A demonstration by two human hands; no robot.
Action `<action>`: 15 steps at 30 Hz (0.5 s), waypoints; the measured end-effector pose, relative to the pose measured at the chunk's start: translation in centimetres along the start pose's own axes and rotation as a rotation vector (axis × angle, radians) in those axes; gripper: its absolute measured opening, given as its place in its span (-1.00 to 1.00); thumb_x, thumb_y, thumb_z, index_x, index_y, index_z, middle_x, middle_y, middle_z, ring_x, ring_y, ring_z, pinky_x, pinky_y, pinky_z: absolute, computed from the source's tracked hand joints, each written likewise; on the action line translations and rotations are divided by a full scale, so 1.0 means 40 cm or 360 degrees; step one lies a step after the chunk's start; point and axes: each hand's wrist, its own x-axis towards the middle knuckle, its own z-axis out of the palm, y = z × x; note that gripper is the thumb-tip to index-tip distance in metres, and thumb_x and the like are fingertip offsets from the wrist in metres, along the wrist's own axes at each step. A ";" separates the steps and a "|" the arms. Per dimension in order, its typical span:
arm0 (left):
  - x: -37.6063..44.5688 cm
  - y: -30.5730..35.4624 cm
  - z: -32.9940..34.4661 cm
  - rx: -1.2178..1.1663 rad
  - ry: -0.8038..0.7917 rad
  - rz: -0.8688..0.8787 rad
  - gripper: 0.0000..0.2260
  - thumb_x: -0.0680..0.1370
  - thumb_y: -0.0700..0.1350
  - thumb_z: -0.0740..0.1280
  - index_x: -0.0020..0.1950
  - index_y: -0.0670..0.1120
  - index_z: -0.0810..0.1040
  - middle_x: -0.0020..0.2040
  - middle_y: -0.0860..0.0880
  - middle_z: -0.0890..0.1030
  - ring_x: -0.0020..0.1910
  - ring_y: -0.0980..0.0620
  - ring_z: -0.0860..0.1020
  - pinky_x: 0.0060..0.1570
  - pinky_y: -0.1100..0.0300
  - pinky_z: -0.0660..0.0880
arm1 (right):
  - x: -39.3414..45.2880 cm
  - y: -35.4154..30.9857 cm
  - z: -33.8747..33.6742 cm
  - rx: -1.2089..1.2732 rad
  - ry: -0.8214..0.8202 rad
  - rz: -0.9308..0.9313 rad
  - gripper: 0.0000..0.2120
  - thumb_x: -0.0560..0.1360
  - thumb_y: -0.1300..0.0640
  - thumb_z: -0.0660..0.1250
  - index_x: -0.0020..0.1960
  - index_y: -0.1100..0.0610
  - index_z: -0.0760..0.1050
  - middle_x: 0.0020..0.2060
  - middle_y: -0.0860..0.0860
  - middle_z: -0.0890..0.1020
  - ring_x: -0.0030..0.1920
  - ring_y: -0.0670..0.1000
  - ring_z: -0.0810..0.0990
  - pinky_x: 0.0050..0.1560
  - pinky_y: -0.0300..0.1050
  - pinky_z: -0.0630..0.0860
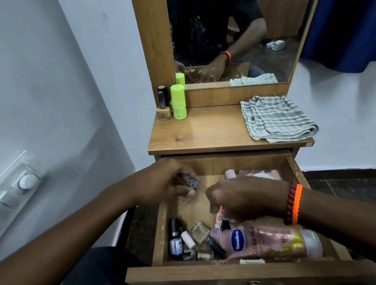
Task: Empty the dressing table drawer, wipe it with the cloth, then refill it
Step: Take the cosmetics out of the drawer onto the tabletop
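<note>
The wooden drawer (162,236) is pulled out below the dressing table top (204,131). My left hand (161,183) is over its back left corner, shut on a small grey bottle (193,184). My right hand (242,199) reaches into the middle, fingers closed around a small tube with a red tip (219,216). A pink Vaseline lotion bottle (268,238) lies along the front right. Several small nail polish bottles (193,237) are heaped at the front left. The striped cloth (275,118) lies on the top at the right.
A green stick container (178,102) and two nail polish bottles (164,107) stand at the top's back left, below the mirror (240,31). Pale items (263,173) sit at the drawer's back right. A white wall with a switch panel (10,195) is on the left.
</note>
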 end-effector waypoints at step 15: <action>0.116 -0.070 -0.142 -0.0092 0.1411 -0.0464 -0.73 0.53 -0.06 0.50 0.20 -0.08 0.69 0.07 -0.03 0.73 -0.04 0.08 0.67 0.05 0.16 0.59 | 0.145 0.116 -0.141 0.1120 0.1424 0.0642 -0.84 0.48 0.08 0.55 -0.17 0.09 0.60 -0.33 -0.06 0.65 -0.40 -0.22 0.53 -0.33 -0.28 0.48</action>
